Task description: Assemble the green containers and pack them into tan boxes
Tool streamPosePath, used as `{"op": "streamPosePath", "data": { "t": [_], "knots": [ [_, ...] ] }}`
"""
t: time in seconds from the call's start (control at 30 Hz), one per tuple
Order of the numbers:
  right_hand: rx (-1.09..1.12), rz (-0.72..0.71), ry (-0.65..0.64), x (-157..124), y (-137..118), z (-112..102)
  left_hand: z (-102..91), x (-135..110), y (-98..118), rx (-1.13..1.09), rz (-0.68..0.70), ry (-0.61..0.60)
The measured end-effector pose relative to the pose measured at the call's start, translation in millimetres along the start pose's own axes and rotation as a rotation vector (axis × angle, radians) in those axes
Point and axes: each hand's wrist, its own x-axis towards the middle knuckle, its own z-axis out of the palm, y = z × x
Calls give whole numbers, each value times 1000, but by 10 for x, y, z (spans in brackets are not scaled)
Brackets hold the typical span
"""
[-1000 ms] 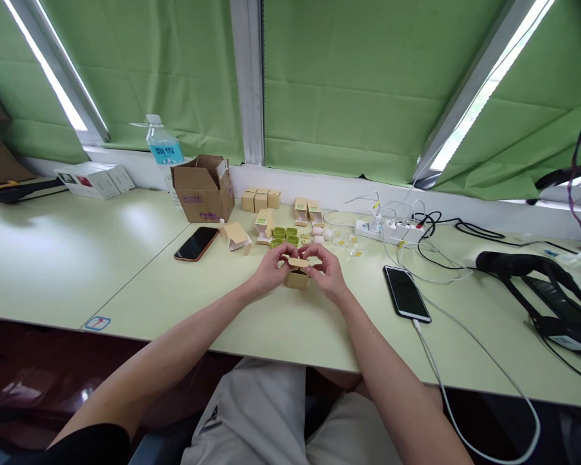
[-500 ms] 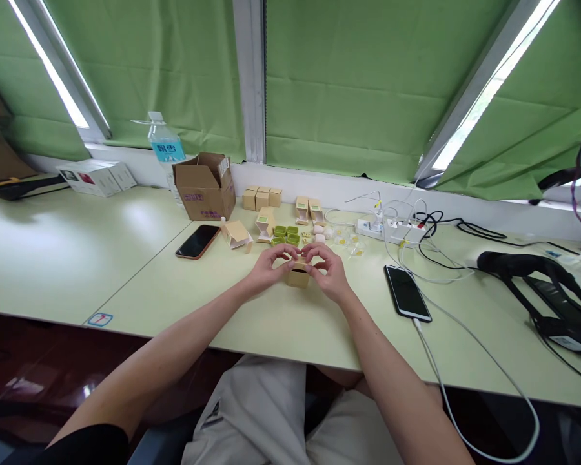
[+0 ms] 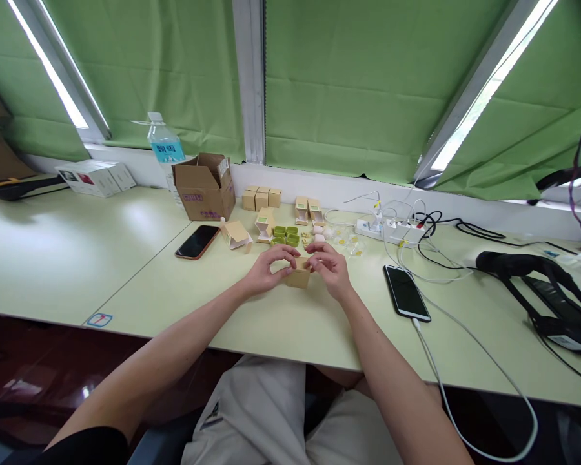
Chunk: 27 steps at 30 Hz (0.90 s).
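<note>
A small tan cardboard box [image 3: 300,276] sits on the pale green table [image 3: 290,323] between my two hands. My left hand [image 3: 267,267] curls round its left side, fingertips on the top edge. My right hand [image 3: 330,266] grips its right side, fingers pinched over the top flap. Just behind the hands lie several more small tan boxes [image 3: 261,197], some standing with flaps up [image 3: 306,210], and a few little green trays [image 3: 285,235].
A brown carton [image 3: 204,187] and a water bottle [image 3: 165,155] stand at the back left, with a dark phone [image 3: 197,241] before them. Another phone [image 3: 407,292] on a white cable lies right of my hands. A power strip [image 3: 388,230] with tangled cables and a black device [image 3: 542,284] lie at the right.
The box's top flap, raised a second ago, now lies down on the box. Both hands have closed in tighter on its top edge.
</note>
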Motion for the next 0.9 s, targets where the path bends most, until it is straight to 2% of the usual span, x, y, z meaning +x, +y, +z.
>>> {"op": "streamPosePath", "data": {
  "t": [0.13, 0.33, 0.47, 0.57, 0.63, 0.7, 0.8, 0.9],
  "knots": [
    [-22, -45, 101, 15, 8, -40, -22, -1, 10, 50, 29, 14],
    [-97, 9, -35, 4, -30, -22, -12, -21, -24, 91, 85, 1],
    [-85, 30, 108, 9, -25, -23, -7, -35, -44, 86, 57, -2],
    [-189, 151, 262, 26, 41, -31, 11, -45, -76, 102, -18, -12],
    [-312, 262, 308, 37, 94, -26, 32, -48, -97, 148, -110, -38],
    [-430, 357, 293, 42, 131, -10, 53, -44, -105, 191, -192, -74],
    [-564, 448, 238, 37, 132, 25, 65, -21, -91, 210, -233, -126],
    [-657, 489, 203, 23, 95, 59, 36, 40, -83, 204, -271, -90]
  ]
}}
